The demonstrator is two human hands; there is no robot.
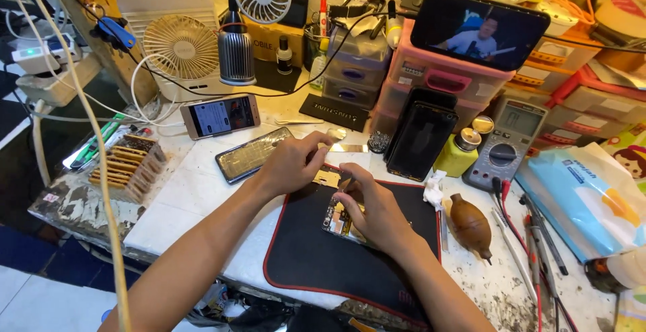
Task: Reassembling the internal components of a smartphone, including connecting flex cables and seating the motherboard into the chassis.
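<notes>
Both my hands are down on the opened phone (336, 216) that lies on the black mat (316, 254) with its red edge. My left hand (294, 163) is curled over the top end of the phone, fingers bent and pressing there, thumb stretched toward the right; I cannot tell whether it pinches anything. My right hand (377, 211) covers the middle of the phone, fingers folded in close as if around something thin, but what it has hold of is hidden under the knuckles.

Behind the mat stands a stack of pink and purple plastic drawers (437, 79); their contents cannot be made out. A phone playing a video (479, 29) rests on top of the stack, and a dark phone (422, 140) leans against its front. A small yellow bottle (459, 151) with a metal cap sits just beside that, then a grey multimeter (508, 143) with red and black leads running off it. A cup of tools (316, 39) stands further back. On the far right is a soft pack of wipes (592, 197).

A brown rubber air blower (471, 224) lies just off the mat's right edge. To the left of my hands lie a phone with a cracked back (252, 153) and another phone with its screen lit (220, 115). Two small fans (182, 46) and a metal lamp (235, 52) stand at the back. The tabletop (195, 197) is white tile, gritty and worn toward the right corner.
</notes>
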